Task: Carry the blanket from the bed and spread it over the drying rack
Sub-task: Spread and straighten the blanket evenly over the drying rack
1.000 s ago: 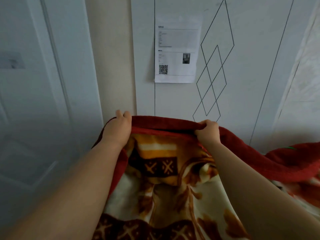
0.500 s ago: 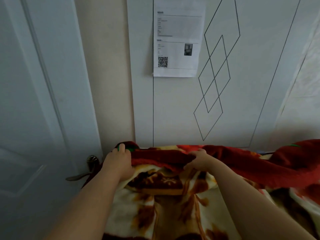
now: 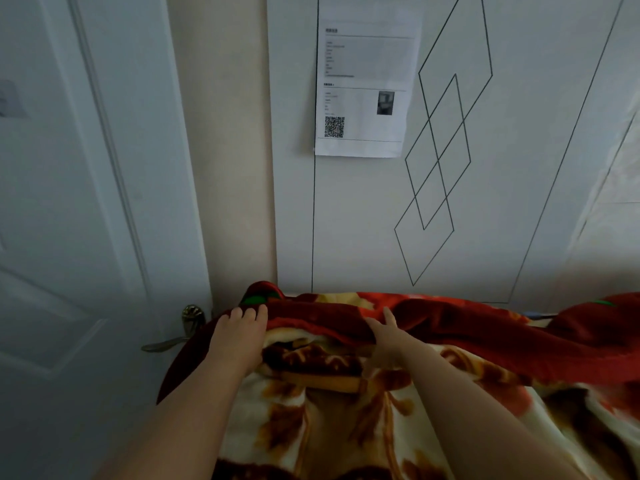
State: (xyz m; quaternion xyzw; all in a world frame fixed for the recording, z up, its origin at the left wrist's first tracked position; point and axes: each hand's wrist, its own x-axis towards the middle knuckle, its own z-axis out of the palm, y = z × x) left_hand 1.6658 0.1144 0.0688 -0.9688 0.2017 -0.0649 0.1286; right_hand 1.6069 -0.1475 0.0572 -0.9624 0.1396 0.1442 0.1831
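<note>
— Down came the blanket (image 3: 346, 427) since a second ago. Its red border (image 3: 485, 327) was held up against the wall; now it lies low, draped over something hidden, presumably the rack.
— Hands?
— Left hand (image 3: 239, 337) rests by the blanket's left corner, fingers nearly straight on the border. Right hand (image 3: 388, 341) lies further right, fingers spread, clasping nothing I can make out.
— How will it handle?
— Thick plush, I'd judge: soft, floppy, fairly heavy, apt to slide toward its heavier side. Take the border in fistfuls, hands well apart.
— Around it?
— Door handle (image 3: 188, 327) just left of that corner, and a printed notice (image 3: 367, 81) on the wall above.
</note>
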